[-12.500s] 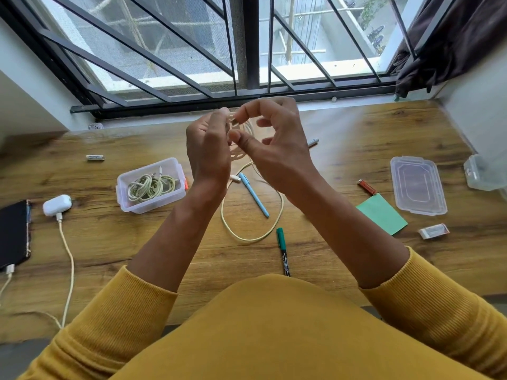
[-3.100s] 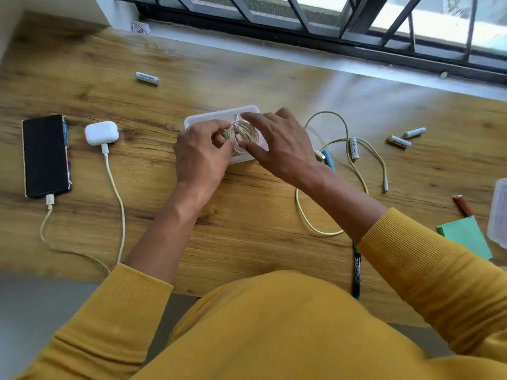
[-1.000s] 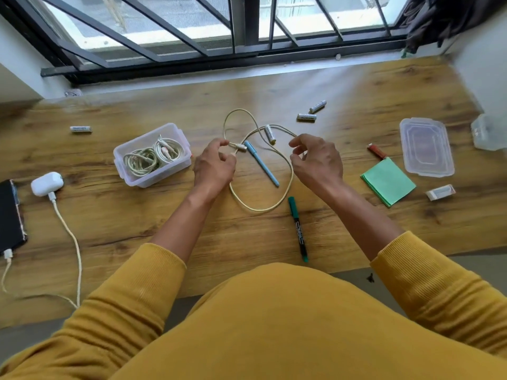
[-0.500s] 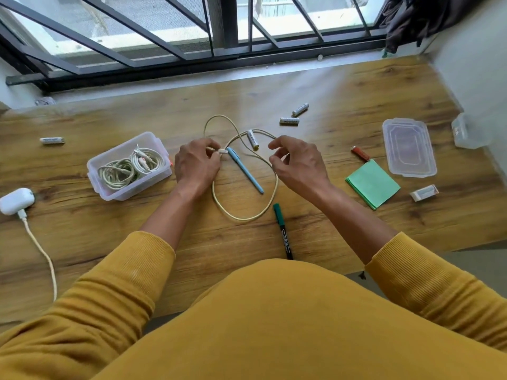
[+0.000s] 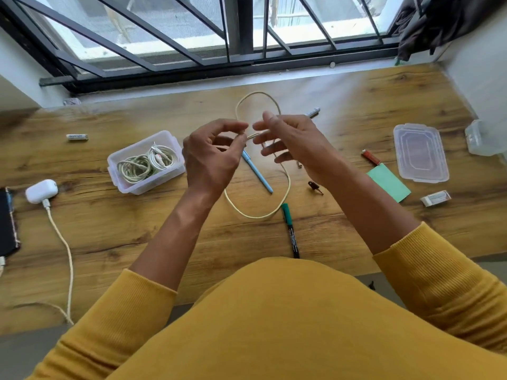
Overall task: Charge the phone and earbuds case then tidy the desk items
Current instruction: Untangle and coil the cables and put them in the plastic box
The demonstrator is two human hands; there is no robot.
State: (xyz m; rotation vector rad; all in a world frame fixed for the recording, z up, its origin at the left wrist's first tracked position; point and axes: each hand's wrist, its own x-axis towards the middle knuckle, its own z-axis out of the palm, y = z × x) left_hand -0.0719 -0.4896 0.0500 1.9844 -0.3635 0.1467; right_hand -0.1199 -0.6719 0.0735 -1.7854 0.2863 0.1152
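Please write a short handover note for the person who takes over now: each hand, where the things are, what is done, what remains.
Left hand and right hand: raised, both pinching the loose cream cable; its lower loop lies on the desk.
Done: earbuds case plugged in, far left; phone at the left edge, its plug barely visible. Two coiled cables in the clear box.
Left: coil this cable into the box, close it with the lid, tidy the blue pen, green marker, batteries, sticky notes.
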